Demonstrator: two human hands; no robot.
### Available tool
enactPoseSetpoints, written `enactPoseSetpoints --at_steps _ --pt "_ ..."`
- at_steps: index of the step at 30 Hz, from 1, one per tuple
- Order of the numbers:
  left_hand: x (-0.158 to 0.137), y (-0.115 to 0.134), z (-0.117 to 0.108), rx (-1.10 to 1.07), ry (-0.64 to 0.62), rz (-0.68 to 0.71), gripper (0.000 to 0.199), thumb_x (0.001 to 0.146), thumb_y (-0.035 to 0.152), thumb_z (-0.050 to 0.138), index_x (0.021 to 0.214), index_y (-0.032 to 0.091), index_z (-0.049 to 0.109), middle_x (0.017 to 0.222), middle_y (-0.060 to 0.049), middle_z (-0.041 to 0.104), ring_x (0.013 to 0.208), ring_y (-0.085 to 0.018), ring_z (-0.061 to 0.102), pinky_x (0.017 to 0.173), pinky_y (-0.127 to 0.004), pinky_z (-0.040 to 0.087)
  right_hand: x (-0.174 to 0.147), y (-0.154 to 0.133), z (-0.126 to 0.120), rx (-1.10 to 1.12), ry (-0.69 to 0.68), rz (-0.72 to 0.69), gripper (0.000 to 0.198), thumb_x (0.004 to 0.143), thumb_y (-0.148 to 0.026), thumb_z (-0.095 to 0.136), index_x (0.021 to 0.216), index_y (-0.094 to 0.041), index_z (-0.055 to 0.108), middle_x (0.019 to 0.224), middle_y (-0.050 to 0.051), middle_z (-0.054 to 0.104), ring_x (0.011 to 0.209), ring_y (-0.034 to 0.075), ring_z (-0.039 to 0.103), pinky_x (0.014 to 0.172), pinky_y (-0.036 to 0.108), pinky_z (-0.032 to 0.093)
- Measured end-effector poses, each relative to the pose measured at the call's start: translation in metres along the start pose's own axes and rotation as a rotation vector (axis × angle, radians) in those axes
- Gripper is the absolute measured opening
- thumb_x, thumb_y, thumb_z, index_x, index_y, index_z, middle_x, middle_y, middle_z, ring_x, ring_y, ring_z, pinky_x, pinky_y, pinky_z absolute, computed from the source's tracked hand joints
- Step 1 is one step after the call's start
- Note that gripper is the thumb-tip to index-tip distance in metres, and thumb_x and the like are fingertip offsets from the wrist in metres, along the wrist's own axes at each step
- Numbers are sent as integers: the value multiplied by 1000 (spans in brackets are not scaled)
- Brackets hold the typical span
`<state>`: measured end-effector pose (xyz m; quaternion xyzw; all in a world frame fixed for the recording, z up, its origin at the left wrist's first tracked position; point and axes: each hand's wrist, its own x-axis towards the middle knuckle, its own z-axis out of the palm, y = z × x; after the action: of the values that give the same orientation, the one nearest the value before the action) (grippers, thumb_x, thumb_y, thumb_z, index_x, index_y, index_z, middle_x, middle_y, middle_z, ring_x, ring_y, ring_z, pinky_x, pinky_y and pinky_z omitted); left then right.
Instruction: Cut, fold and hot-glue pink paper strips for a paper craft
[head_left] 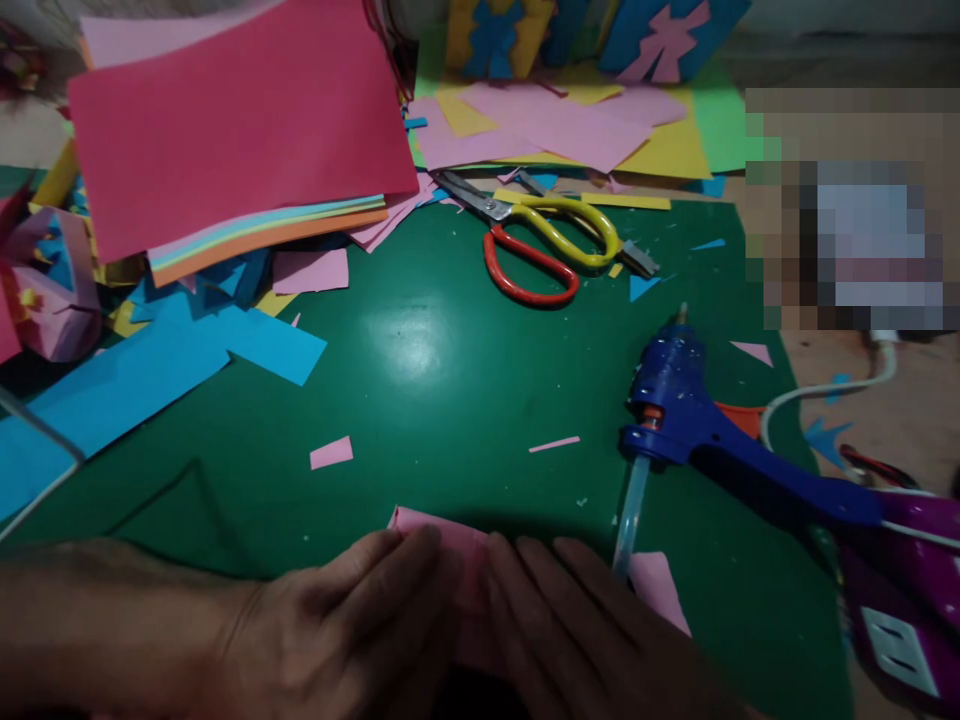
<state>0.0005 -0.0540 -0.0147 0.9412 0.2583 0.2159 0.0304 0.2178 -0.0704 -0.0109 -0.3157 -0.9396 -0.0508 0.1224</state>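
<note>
A folded piece of pink paper point(466, 555) lies at the near edge of the green board, between my two hands. My left hand point(345, 620) is closed on its left side, fingers bent and pressed together over the fold. From the other side my right hand point(577, 620) holds the paper too, its fingers close together with their tips on it. Both thumbs and the paper's lower part are hidden or dark. A blue glue gun point(675, 400) rests right of the hands, its clear glue stick point(632, 515) reaching down close to my right hand.
Scissors point(536, 240) with one red and one yellow handle lie at the back. Coloured sheets point(247, 130) are stacked at left, above a blue strip point(150, 375). Pink scraps point(331, 453) dot the green board point(420, 400). A purple power strip point(892, 600) sits at right.
</note>
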Motion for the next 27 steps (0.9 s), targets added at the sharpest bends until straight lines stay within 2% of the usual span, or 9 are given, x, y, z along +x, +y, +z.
enactPoseSetpoints --at_steps 4,7,10,13,15,17,20,24,27 --pt "0 -7 -4 -32 -59 125 19 86 20 49 87 16 67 103 -6 69 110 -21 56 83 -28 50 -2 -3 1 21 -1 -10 30 83 -5 41 91 -15 69 99 9 72 89 24 65 85 43 47" --pt "2 -11 -6 -49 -107 153 24 86 20 45 97 14 66 114 -10 66 118 -26 52 93 -36 47 0 -4 0 28 -9 -9 29 83 -5 42 89 -14 69 99 10 72 90 25 64 86 44 46" --pt "5 -11 -6 -65 -138 144 24 87 18 41 94 15 64 114 -13 65 120 -30 50 96 -43 45 2 2 -8 72 -7 6 29 83 -5 41 93 -13 68 100 11 71 91 24 64 84 43 46" --pt "3 -9 -5 -93 -109 124 23 86 15 40 87 19 62 107 -11 68 121 -30 49 94 -45 46 4 13 -20 114 -20 176 30 87 -8 38 94 -14 67 94 10 71 87 23 63 80 42 46" --pt "-1 -8 -5 -98 -104 107 24 87 17 38 92 18 62 111 -12 66 124 -31 46 94 -46 46 4 20 -27 108 -66 300 29 89 -12 37 89 -15 66 82 8 69 77 21 62 74 40 47" --pt "-5 -8 -4 -96 -136 95 28 89 20 36 102 17 61 118 -15 62 126 -32 43 94 -47 45 3 25 -32 109 -124 363 27 90 -15 39 83 -16 65 71 5 64 67 19 58 65 37 44" --pt "-7 -10 -5 -115 -166 105 28 89 22 38 106 15 60 124 -18 58 126 -34 42 93 -50 46 4 27 -34 129 -182 371 24 89 -17 42 79 -17 63 66 4 57 61 17 51 59 35 40" --pt "-6 -13 -6 -130 -144 155 24 87 23 44 102 13 61 124 -21 56 126 -36 42 93 -52 46 7 26 -33 109 -222 358 22 85 -10 43 75 -18 62 71 5 58 67 18 50 66 35 38" --pt "-10 -12 -3 -120 -179 167 24 87 21 46 104 13 60 129 -22 52 128 -38 39 93 -56 44 9 24 -29 127 -231 339 17 83 -12 47 79 -17 62 76 6 59 71 19 49 71 35 37"
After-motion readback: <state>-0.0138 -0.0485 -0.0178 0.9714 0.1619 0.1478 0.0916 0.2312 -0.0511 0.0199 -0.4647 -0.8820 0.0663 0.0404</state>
